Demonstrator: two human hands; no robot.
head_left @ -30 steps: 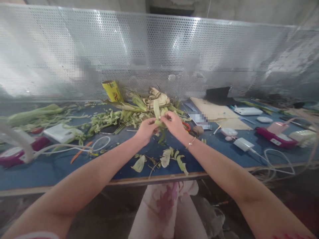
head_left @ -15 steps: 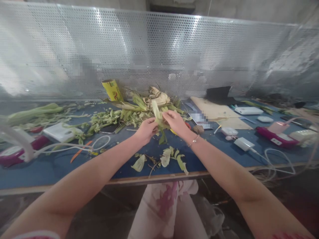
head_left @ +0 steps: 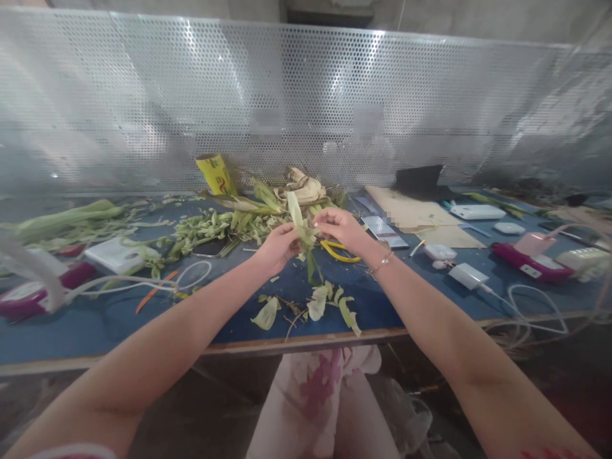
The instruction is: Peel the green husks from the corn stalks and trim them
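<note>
My left hand [head_left: 281, 247] is closed on a pale green corn husk piece [head_left: 294, 210], pinching it near its middle. One leaf of it points up and a darker green strip hangs below. Just to the right, my right hand [head_left: 337, 228] has its fingers curled with the tips drawn together beside the husk; whether a bit of it is between them is too small to tell. A yellow loop-shaped thing [head_left: 340, 256] lies under my right hand. Loose husk scraps [head_left: 318, 305] are scattered on the blue tabletop [head_left: 368, 312] in front of me.
Behind my hands lie a heap of green twisted husk pieces [head_left: 203, 228], dry husks [head_left: 303, 188] and a yellow tube [head_left: 217, 175]. A phone [head_left: 385, 231], brown cardboard [head_left: 415, 213], a white charger [head_left: 469, 276] and purple power strips [head_left: 530, 264] are at the sides. A perforated metal panel [head_left: 310, 83] stands behind.
My right hand has shifted slightly right, away from the husk, uncovering more of the yellow loop. My left hand, still pinching the husk, has moved slightly left.
</note>
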